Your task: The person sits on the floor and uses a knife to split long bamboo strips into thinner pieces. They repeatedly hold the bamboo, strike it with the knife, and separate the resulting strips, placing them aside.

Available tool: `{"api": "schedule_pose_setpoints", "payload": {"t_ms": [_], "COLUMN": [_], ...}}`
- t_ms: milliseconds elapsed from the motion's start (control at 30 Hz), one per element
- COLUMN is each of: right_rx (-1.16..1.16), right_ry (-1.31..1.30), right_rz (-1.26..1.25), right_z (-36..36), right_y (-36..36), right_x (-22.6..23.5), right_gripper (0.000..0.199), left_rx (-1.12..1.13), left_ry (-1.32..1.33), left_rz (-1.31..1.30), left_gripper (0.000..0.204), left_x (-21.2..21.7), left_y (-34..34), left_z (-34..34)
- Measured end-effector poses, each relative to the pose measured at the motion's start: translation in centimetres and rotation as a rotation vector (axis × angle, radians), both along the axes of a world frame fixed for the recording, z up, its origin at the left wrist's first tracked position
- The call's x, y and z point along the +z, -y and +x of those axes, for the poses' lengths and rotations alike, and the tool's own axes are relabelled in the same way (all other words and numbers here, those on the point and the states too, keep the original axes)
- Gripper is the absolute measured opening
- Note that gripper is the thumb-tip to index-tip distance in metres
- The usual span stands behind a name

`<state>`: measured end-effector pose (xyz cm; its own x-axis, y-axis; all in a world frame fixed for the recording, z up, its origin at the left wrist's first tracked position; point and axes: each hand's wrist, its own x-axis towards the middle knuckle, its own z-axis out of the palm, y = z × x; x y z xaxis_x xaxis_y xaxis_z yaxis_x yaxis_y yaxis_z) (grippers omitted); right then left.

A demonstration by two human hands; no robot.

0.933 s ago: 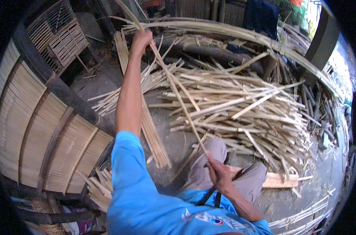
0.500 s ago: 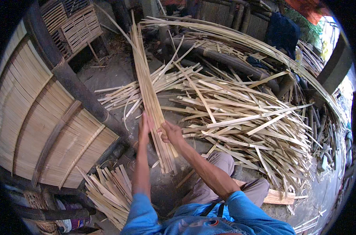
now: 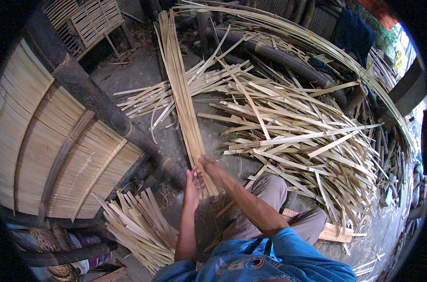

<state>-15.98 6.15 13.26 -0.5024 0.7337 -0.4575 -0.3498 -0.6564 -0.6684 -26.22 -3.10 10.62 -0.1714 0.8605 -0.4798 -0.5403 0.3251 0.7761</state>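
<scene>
A long bundle of flat, pale bamboo strips slants from the far floor down toward my lap. Near its close end, my right hand is closed over the right edge, its fingers curled onto the strips. My left hand is at the left edge of that same end, palm inward, with the fingers apart and touching or very near the strips. The strips' ends stick out a little past my hands, fairly level with each other. The undersides of both hands are hidden.
A large heap of loose strips covers the floor at right, and a smaller pile lies crosswise behind the bundle. More strips fan out at lower left. A woven bamboo panel and dark pole stand at left.
The near end of the bundle has shifted slightly right and its far end looks more gathered. My left hand has slid down toward the near end, its fingers spreading; my right hand has moved slightly nearer.
</scene>
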Motion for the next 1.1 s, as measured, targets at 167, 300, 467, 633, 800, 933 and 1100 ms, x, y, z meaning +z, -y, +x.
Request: {"api": "schedule_pose_setpoints", "payload": {"t_ms": [167, 300, 467, 633, 800, 933, 1100], "right_rx": [-0.141, -0.342, -0.523, -0.117, -0.045, -0.022, 0.101], "right_ry": [0.238, 0.34, 0.304, 0.236, 0.292, 0.075, -0.145], "right_rz": [0.264, 0.721, 0.8, 0.198, 0.239, -0.073, -0.236], "right_z": [-0.8, -1.0, -1.0, 1.0, 1.4, 1.1, 1.8], "right_y": [0.4, -0.5, -1.1, -0.2, 3.0, 3.3, 2.0], "right_x": [-0.3, -1.3, -2.7, -2.6, -1.3, -1.8, -3.1], "right_gripper": [0.032, 0.036, 0.036, 0.03, 0.029, 0.033, 0.029], "left_rx": [0.048, 0.153, 0.128, -0.004, 0.052, -0.118, 0.204], "left_ry": [-0.001, -0.223, -0.672, -0.753, -0.704, -0.858, -0.853], "left_rz": [0.098, 0.356, 0.289, 0.115, 0.184, 0.022, 0.232], "left_gripper": [0.079, 0.068, 0.059, 0.066, 0.07, 0.04, 0.034], "left_x": [2.7, 4.6, 5.2, -1.8, -3.7, -5.5, -10.2], "left_y": [-5.2, -8.4, -9.8, -11.3, -13.6, -15.6, -14.0], "left_z": [-0.4, 1.6, 3.7, 1.1, -1.0, -2.9, -5.0]}}
